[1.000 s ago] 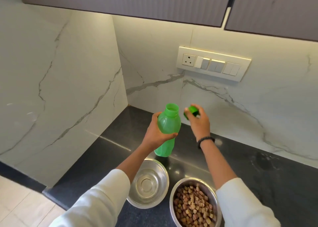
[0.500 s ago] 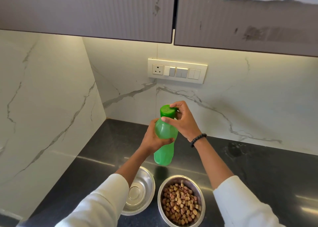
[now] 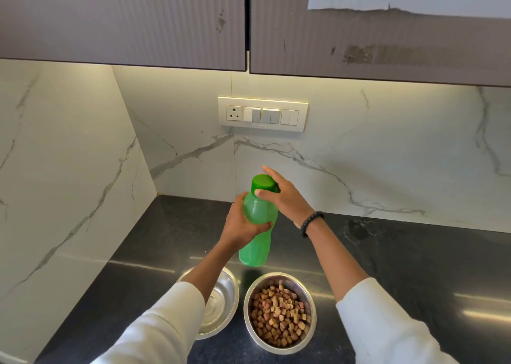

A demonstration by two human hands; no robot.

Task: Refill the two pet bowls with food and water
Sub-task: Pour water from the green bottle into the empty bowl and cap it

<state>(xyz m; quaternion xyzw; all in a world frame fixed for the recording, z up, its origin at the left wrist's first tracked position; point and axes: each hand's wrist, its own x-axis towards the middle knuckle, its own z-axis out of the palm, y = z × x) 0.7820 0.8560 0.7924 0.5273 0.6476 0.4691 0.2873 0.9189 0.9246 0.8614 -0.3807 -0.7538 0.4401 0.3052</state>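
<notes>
Nearest the front edge of the black stone counter sit two round stainless-steel pet bowls, just beside each other. The right-hand steel bowl is heaped with brown kibble; the left-hand steel bowl is partly hidden under a white sleeve, and whether it holds water cannot be told from its shiny inside.

Just behind the bowls, the translucent green plastic bottle is held roughly upright, its long axis leaning slightly to the right at the top. The left hand grips it round the middle, fingers and thumb curled on the body. The right hand, wearing a black bead bracelet, rests directly on the darker green screw cap, thumb and fingers set around its rim.

The cap lies straight up the bottle's axis from the left hand's hold, so the right hand is the one placed to turn it while the left steadies.

Farther back, a white switch panel is set in the marble wall beneath grey cabinets.
</notes>
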